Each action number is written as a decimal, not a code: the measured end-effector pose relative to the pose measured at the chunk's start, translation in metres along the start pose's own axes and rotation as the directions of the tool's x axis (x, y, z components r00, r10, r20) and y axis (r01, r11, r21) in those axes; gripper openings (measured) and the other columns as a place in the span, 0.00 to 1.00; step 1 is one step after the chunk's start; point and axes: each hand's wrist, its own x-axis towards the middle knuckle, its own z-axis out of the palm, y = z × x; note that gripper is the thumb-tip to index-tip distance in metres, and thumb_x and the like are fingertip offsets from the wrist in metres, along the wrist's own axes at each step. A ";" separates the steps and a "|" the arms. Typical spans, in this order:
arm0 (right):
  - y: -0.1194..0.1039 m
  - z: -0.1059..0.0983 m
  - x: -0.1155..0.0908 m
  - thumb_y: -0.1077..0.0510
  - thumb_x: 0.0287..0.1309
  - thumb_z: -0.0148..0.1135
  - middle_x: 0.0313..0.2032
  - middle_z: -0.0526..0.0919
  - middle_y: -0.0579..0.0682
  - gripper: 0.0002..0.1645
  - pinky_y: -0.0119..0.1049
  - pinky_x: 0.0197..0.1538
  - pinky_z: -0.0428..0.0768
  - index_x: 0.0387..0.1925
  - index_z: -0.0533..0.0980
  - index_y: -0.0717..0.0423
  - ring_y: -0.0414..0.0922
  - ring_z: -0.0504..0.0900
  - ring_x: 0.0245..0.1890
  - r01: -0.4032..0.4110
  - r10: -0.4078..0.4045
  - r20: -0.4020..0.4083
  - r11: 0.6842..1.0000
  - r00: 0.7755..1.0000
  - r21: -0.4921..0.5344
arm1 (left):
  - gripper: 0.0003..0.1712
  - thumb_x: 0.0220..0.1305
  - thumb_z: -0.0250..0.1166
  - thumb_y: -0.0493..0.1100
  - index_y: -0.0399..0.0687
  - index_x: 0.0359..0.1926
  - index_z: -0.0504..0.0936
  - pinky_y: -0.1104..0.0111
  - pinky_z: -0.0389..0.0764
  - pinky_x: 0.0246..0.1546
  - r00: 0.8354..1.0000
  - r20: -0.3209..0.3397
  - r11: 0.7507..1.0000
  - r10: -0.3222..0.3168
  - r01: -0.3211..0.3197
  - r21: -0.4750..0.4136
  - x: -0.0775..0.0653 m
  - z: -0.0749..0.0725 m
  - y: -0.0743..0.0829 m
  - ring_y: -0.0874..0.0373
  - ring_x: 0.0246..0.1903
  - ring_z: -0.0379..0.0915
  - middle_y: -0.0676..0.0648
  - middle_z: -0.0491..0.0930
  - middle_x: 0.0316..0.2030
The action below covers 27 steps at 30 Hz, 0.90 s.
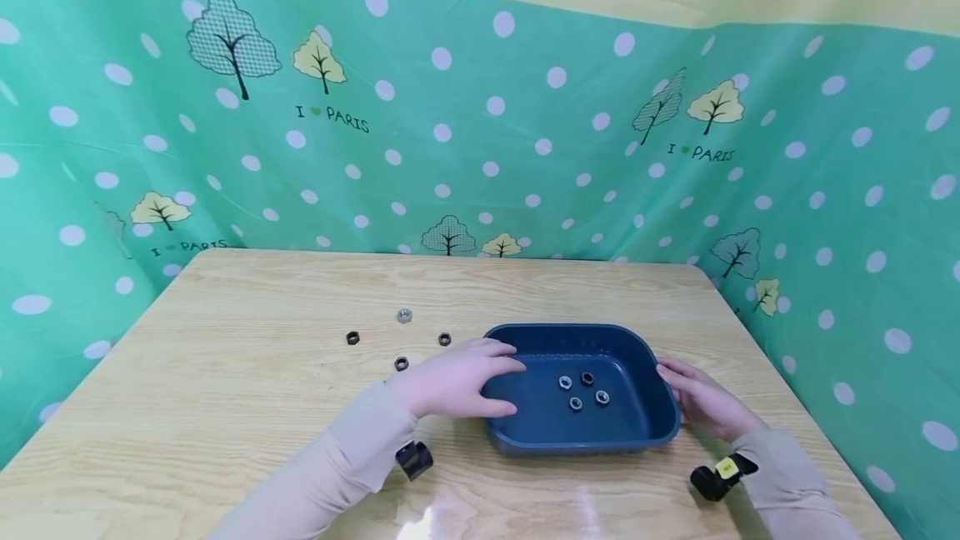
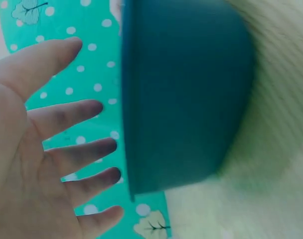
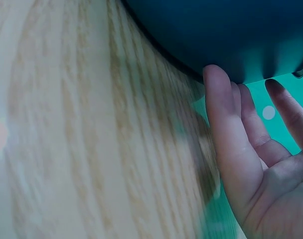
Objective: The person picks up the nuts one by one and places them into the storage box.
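A dark blue rectangular plastic basin (image 1: 525, 446) stands on the table with several hex nuts (image 1: 575, 403) on its floor, some silvery and one dark. My left hand (image 1: 461, 379) is at its left end, fingers spread and holding nothing. In the left wrist view the fingertips (image 2: 109, 145) lie close to the rim, beside the basin's outer wall (image 2: 186, 99). On the opposite end, my right hand (image 1: 708, 402) touches the outer wall with extended fingers. The right wrist view has its fingertips (image 3: 217, 74) right at the basin's lower side.
Left of the basin, several more nuts lie loose on the wooden table (image 1: 225, 390): a silvery one (image 1: 405, 316) farthest back, and dark ones, such as the leftmost nut (image 1: 353, 338). A green dotted curtain (image 1: 465, 148) hangs behind the table and along its sides.
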 end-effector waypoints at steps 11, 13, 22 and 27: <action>0.002 -0.001 0.002 0.48 0.72 0.41 0.38 0.84 0.37 0.10 0.38 0.44 0.80 0.49 0.67 0.36 0.36 0.82 0.38 -0.013 0.012 -0.033 1.000 0.999 -0.027 | 0.40 0.62 0.60 0.59 0.45 0.69 0.62 0.47 0.48 0.70 0.996 -0.056 0.996 -0.065 0.061 -0.072 -0.031 0.008 -0.013 0.41 0.72 0.40 0.42 0.51 0.72; 0.002 0.000 0.002 0.48 0.73 0.40 0.39 0.84 0.38 0.11 0.39 0.44 0.81 0.50 0.67 0.37 0.36 0.83 0.39 -0.013 0.012 -0.027 1.000 1.000 -0.027 | 0.41 0.63 0.60 0.59 0.44 0.70 0.60 0.46 0.46 0.70 0.996 -0.072 0.996 -0.059 0.054 -0.069 -0.037 0.009 -0.015 0.41 0.72 0.39 0.41 0.51 0.72; 0.001 0.001 0.002 0.48 0.72 0.41 0.36 0.84 0.37 0.10 0.37 0.42 0.80 0.51 0.64 0.41 0.35 0.82 0.36 -0.026 0.026 -0.015 1.000 1.000 0.004 | 0.38 0.65 0.59 0.54 0.42 0.70 0.60 0.45 0.52 0.67 0.969 -0.154 0.945 -0.193 0.141 -0.295 -0.061 0.011 -0.023 0.39 0.70 0.47 0.40 0.54 0.71; 0.000 0.000 0.001 0.47 0.72 0.41 0.36 0.84 0.37 0.16 0.36 0.42 0.81 0.56 0.61 0.46 0.35 0.83 0.36 -0.030 0.030 -0.025 1.000 0.999 0.003 | 0.37 0.64 0.59 0.55 0.42 0.68 0.62 0.46 0.56 0.66 0.938 -0.196 0.898 -0.287 0.192 -0.397 -0.070 0.010 -0.029 0.39 0.68 0.53 0.38 0.58 0.69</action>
